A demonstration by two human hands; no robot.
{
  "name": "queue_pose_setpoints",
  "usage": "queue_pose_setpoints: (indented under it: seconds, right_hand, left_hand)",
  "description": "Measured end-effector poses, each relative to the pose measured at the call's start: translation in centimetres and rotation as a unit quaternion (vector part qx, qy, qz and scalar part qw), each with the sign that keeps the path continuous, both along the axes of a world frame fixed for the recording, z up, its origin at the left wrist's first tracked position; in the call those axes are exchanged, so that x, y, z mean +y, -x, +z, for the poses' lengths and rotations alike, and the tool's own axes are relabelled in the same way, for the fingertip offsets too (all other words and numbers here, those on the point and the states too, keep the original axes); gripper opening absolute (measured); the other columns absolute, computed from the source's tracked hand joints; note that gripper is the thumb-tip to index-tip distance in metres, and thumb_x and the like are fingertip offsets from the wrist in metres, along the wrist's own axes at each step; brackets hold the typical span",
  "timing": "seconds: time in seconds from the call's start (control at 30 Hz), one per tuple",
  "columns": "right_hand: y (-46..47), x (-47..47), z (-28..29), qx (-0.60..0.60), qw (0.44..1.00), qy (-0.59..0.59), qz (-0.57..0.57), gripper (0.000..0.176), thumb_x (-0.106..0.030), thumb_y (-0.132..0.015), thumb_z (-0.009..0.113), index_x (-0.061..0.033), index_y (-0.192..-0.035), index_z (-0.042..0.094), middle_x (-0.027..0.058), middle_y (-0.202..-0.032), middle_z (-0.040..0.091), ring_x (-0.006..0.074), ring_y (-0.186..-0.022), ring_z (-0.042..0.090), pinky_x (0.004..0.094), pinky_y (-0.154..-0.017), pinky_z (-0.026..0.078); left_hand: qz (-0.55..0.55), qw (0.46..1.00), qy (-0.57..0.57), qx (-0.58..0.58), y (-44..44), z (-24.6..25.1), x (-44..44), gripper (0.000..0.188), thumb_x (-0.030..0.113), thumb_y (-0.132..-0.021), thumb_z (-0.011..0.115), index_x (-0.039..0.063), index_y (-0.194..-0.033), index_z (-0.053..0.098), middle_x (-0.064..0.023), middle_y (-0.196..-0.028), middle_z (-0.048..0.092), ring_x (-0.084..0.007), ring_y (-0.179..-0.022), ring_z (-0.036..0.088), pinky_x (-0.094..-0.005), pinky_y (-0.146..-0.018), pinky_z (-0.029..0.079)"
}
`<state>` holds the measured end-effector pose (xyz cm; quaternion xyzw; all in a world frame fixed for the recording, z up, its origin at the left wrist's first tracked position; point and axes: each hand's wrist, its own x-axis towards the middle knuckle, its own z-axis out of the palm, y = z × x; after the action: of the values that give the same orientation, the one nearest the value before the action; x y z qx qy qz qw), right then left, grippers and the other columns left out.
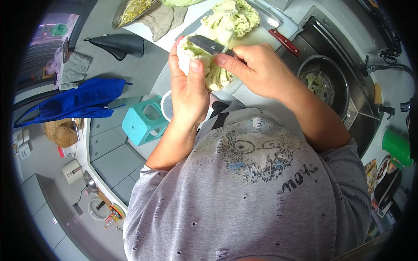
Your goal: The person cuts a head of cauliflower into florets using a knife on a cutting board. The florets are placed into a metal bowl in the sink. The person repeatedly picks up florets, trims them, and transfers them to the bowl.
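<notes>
My left hand (191,84) holds a piece of cauliflower (187,53) by its white side, thumb on top. In my right hand (258,67) is a small knife (207,44) with a dark blade, lying across the cauliflower's stems; most of its handle is hidden by my fingers. Beyond my hands, a larger cauliflower head (240,19) rests on a light cutting board (254,39). A second knife with a red handle (284,41) lies at the board's right side.
Right of me is a steel sink (362,130) holding a metal bowl (346,81) with cauliflower scraps (314,83). A grey cloth (163,21) and a tray of bean sprouts (134,11) are at the upper left. A turquoise stool (138,125) and a white bucket (167,106) stand at lower left.
</notes>
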<state>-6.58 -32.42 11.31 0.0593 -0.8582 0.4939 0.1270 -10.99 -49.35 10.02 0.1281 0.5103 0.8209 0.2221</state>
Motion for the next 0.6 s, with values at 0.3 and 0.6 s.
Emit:
queue_pose_setpoints:
  seconds: [0.3,0.6]
  right_hand:
    - [1.3,3.1,-6.3,-0.243,0.962,-0.101,-0.072,0.035,-0.033,-0.089,0.062,0.0008,-0.080,0.063,0.0198,-0.071,0.064,0.0376,-0.069,0.063,0.0444,-0.064,0.049]
    - [1.3,3.1,-12.5,-0.250,0.946,-0.188,-0.085,0.037,-0.037,-0.085,0.064,-0.0002,-0.092,0.063,0.0223,-0.086,0.066,0.0402,-0.085,0.063,0.0483,-0.077,0.049]
  left_hand:
    - [0.067,0.991,-0.015,-0.117,1.4,0.9,-1.1,0.064,0.061,-0.094,0.041,0.007,-0.128,0.042,-0.0119,-0.123,0.056,-0.0251,-0.106,0.061,-0.0481,-0.093,0.051]
    - [0.076,0.979,-0.030,-0.188,1.7,0.8,-1.4,0.065,0.067,-0.091,0.040,0.009,-0.121,0.052,-0.0071,-0.107,0.064,-0.0213,-0.094,0.062,-0.0404,-0.074,0.052]
